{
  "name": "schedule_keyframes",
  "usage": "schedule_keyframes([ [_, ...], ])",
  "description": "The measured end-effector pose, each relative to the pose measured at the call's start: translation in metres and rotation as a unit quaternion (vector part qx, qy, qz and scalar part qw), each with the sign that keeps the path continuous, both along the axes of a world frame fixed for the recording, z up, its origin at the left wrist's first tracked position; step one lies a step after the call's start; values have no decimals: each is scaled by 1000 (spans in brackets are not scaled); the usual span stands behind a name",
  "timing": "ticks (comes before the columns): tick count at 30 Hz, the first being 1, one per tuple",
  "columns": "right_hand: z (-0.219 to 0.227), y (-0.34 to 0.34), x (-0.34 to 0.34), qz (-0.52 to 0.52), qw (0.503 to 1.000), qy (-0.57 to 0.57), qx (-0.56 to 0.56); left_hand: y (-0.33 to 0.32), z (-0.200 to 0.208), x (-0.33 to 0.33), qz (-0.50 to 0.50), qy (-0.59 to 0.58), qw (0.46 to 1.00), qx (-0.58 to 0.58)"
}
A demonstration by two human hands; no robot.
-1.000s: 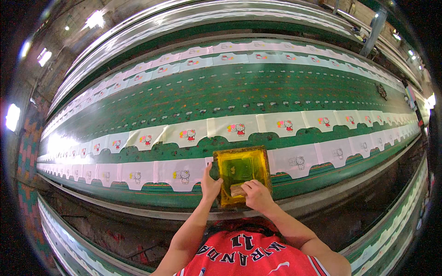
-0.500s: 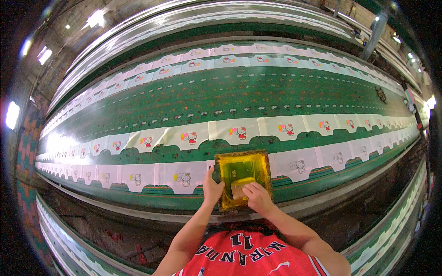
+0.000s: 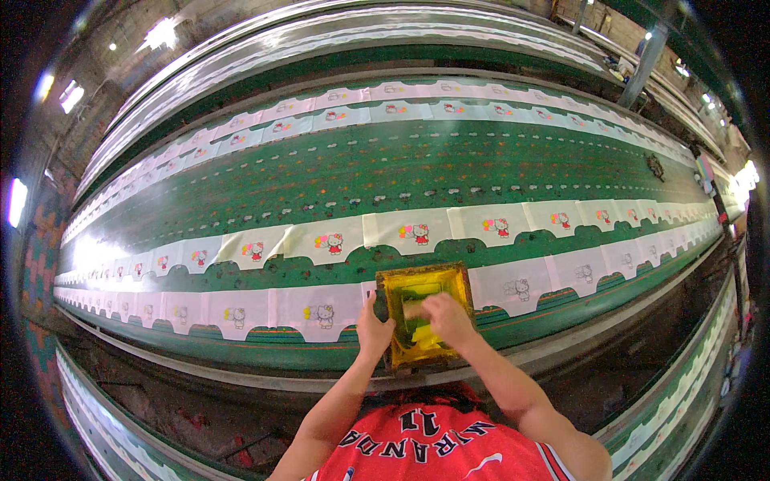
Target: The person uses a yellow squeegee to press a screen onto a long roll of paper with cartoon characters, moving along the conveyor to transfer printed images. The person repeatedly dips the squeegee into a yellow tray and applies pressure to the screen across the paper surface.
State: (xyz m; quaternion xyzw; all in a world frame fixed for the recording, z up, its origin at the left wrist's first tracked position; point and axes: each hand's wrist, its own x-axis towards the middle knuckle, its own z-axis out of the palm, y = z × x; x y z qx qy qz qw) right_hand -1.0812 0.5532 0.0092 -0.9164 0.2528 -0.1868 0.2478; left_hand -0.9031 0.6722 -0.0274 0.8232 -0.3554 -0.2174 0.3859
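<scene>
A printing screen frame (image 3: 423,272), stained yellow with ink, lies over the near row of cut white fabric pieces (image 3: 317,301). My left hand (image 3: 374,330) grips its left edge, with the thumb on the rim. Inside the frame, my right hand (image 3: 447,319) is closed on a squeegee (image 3: 414,309), whose pale edge shows left of the fingers. Yellow ink streaks the mesh below and above it. Pieces left of the frame carry a grey cartoon cat with yellow balloons. Those to its right show only the grey outline. The fabric under the frame is hidden.
The long green table (image 3: 321,172) bears a second row of fabric pieces (image 3: 329,240) with red and pink prints, and more rows along its far side. A dark clump (image 3: 655,167) lies at the far right. Other long tables run behind and below. A post (image 3: 644,64) stands back right.
My right hand has pushed the squeegee from the near part of the screen toward its far part. My left hand stays on the frame, which has not visibly shifted on the fabric.
</scene>
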Motion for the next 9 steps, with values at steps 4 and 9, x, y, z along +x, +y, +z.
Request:
schedule_keyframes([
  [4, -1, 56, -39, 14, 999, -27, -32, -3, 10, -6, 8, 37, 999, 6],
  [9, 3, 44, -46, 39, 999, 16, -7, 0, -20, 5, -17, 65, 996, -55],
])
